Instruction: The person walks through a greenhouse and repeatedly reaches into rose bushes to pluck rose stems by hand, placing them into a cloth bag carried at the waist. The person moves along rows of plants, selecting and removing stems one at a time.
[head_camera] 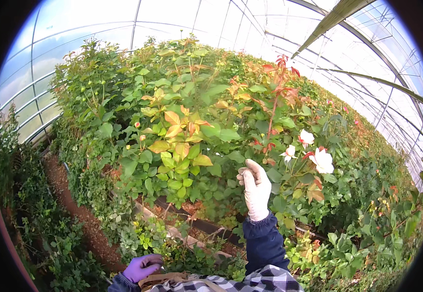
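Observation:
My right hand (257,191), in a pale glove with soiled fingertips, is raised before the rose foliage. Its fingers are curled towards the thumb; whether anything small lies between them I cannot tell. White rose blooms (322,161) stand to the right of it, and a tall red rose shoot (274,109) rises above it. Low at the left of my body is my left hand (143,268) in a purple glove, its fingers bent beside a brown strap or cloth (167,279); what it holds, if anything, is unclear. Yellow-orange rose leaves (182,146) grow left of the raised hand.
Dense rose bushes (124,95) fill the bed ahead. A reddish soil path (76,211) runs along the left, with more plants beyond. Rails (38,96) edge the greenhouse wall. Dark bed edging (211,228) shows among low stems, and a beam (328,25) crosses overhead.

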A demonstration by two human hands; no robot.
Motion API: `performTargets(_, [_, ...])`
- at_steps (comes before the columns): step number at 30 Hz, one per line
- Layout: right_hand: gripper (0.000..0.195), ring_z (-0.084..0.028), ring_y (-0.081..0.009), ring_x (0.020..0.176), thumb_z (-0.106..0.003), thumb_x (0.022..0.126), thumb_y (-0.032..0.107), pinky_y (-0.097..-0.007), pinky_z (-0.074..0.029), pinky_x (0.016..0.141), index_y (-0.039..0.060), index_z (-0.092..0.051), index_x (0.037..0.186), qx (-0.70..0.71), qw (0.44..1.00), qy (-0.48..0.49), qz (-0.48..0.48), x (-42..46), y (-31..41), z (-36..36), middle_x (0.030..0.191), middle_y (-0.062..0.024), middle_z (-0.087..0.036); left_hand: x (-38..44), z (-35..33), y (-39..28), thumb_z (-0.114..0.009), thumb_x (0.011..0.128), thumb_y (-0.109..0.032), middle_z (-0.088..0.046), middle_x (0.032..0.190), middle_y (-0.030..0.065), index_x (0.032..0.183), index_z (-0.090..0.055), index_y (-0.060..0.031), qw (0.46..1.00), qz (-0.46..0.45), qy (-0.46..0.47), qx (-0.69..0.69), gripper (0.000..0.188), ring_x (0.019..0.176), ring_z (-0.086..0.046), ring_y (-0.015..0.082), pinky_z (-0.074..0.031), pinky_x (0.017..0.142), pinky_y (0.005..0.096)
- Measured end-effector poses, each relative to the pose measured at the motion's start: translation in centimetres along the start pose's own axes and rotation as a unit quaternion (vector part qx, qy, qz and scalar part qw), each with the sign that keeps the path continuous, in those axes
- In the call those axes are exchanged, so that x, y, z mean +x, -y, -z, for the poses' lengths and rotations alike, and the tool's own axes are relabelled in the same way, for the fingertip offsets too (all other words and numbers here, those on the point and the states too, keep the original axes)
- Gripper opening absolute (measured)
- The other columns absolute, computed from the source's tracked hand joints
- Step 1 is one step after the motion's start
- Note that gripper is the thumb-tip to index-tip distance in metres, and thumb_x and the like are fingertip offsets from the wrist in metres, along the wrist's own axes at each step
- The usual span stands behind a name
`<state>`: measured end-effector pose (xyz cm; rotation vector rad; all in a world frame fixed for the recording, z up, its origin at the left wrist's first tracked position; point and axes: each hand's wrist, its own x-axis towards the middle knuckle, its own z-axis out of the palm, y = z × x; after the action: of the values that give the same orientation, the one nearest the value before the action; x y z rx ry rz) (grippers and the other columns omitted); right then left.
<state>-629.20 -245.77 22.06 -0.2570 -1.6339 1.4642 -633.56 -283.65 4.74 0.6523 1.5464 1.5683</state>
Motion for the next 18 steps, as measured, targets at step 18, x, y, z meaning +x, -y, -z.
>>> performTargets(18, [0.027, -0.060, -0.0188, 0.097, -0.053, 0.087, 0.009, -0.0304, -0.049, 0.082, -0.0040, -0.056, 0.111, -0.246, 0.931, -0.259, 0.079, 6.7, -5.5, 5.0, 0.107, -0.0140, -0.060, 13.5, 6.9, 0.0, -0.059, 0.089, -0.009, -0.061, 0.112, 0.0096, 0.126, -0.047, 0.0031, 0.981, 0.028, 0.175, 0.078, 0.041, 0.104, -0.058, 0.0151, -0.046, 0.092, 0.0282])
